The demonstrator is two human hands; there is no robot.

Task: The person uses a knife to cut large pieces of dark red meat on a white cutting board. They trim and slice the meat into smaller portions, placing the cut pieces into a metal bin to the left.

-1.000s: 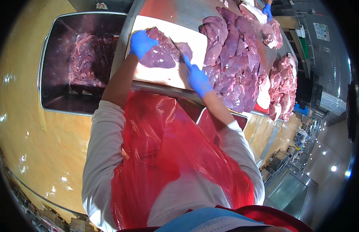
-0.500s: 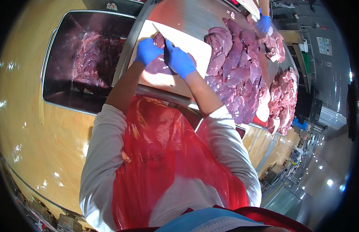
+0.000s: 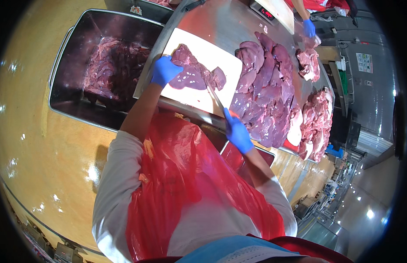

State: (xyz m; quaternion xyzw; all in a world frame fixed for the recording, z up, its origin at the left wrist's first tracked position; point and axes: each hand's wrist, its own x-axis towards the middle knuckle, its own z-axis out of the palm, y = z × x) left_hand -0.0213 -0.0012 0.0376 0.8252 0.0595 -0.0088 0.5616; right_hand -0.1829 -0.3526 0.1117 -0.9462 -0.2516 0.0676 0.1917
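A dark red piece of liver [image 3: 186, 75] lies on the white cutting board [image 3: 216, 52], with a smaller lobe at its right end. My left hand [image 3: 166, 71], in a blue glove, is closed on the liver's left edge. Off the board's near right corner, my right hand [image 3: 239, 132], also gloved in blue, grips a knife [image 3: 216, 97] by its handle. The blade points away and to the left, its tip at the liver's right part, beside the smaller lobe.
Left of the board stands a deep metal tub [image 3: 65, 94] with cut liver [image 3: 109, 65] inside. A heap of whole livers [image 3: 269, 92] lies to the right on the steel table [image 3: 216, 17], with pink meat [image 3: 316, 125] beyond. A co-worker's gloved hand [image 3: 309, 28] holds meat at the far right.
My right hand has drawn the knife back, toward me and right, off the liver. The liver now lies spread out rightward. The co-worker's hand has moved farther away.
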